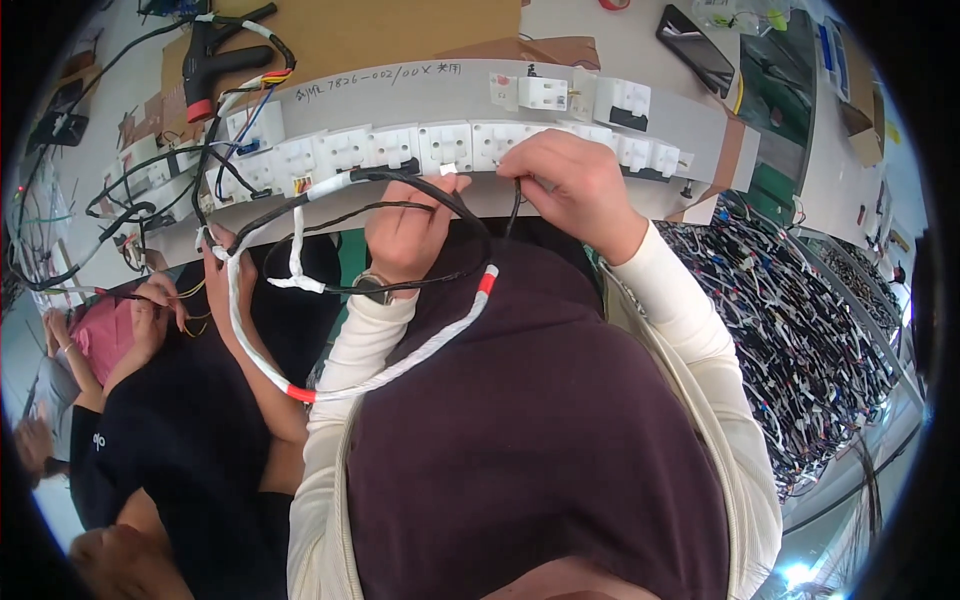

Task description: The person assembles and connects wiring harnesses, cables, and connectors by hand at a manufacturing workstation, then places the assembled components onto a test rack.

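A wire harness hangs in a loop before my chest, part black cable [440, 200], part white-wrapped cable [430, 350] with red bands. My left hand [405, 235] is closed, its fingertips at a small white connector [448, 170] close to the fixture blocks. The harness's black wires cross that hand. My right hand [580, 185] pinches a black cable end [516, 195], which hangs down from the fingertips. Its tip is hidden by the fingers. Both hands are just in front of a row of white fixture blocks [345, 150] on a pale board [390, 95].
A black pistol-shaped tool [215, 65] with a red end lies far left. A phone [695, 48] rests at the back right. Many bundled cables [780, 340] are heaped on my right. Close on my left, a co-worker's hand [218, 265] touches the harness.
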Motion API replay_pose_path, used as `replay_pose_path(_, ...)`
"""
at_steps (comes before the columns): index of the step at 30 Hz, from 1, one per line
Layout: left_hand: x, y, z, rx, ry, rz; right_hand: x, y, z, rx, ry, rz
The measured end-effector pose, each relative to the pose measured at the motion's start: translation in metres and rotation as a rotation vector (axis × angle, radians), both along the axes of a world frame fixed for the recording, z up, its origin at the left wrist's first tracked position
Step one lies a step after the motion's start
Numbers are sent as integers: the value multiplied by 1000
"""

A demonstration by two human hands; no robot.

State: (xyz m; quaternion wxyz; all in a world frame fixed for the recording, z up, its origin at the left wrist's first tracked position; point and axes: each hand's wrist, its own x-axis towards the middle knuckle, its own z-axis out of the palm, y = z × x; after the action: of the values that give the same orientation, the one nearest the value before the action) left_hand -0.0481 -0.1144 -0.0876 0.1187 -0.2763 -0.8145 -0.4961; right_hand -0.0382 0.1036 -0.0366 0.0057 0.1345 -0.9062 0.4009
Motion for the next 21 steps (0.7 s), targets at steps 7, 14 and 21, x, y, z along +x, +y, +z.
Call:
replay_pose_path(7,-9,9,30,-87,-212,117,7,2,-11,-35,165,17)
replay_pose_path(14,-29,13,60,-335,-638,123,0,-1,-3,-6,128,-35)
replay_pose_path(21,-33,20,60,-507,-349,71,-19,-6,12,36,62,-135)
